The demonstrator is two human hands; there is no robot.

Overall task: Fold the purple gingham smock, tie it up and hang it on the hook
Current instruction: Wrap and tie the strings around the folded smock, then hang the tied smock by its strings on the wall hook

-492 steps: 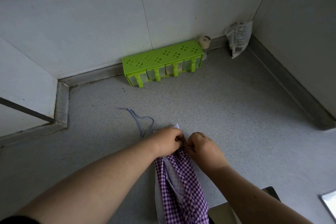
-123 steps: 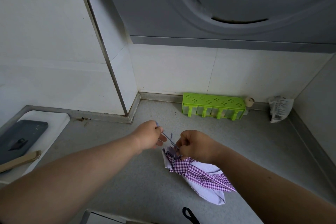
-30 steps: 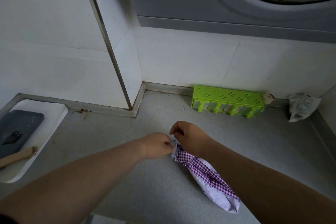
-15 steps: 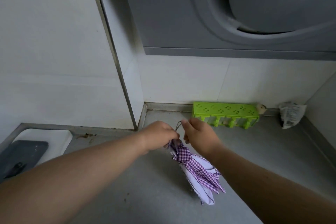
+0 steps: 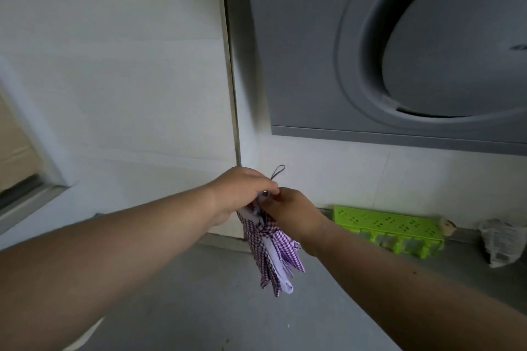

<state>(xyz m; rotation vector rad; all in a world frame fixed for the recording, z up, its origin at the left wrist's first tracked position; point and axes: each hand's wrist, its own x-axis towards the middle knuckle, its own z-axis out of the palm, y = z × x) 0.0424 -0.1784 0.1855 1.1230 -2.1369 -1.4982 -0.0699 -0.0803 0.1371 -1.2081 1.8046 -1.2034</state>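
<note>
risk: the smock (image 5: 269,248) could slip loose or unroll if the tie is not snug, since it hangs free above the grey counter (image 5: 216,308) with nothing beneath it. the cord loop (image 5: 278,171) is thin and may miss a hook; no hook is visible. left hand (image 5: 242,192) grips the top of the bundle, fingers curled round it. right hand (image 5: 288,212) pinches at the knot just beside it. smock appears as a narrow purple gingham bundle, white lining showing, lower end splayed. green rack (image 5: 390,226) stands far right.
</note>
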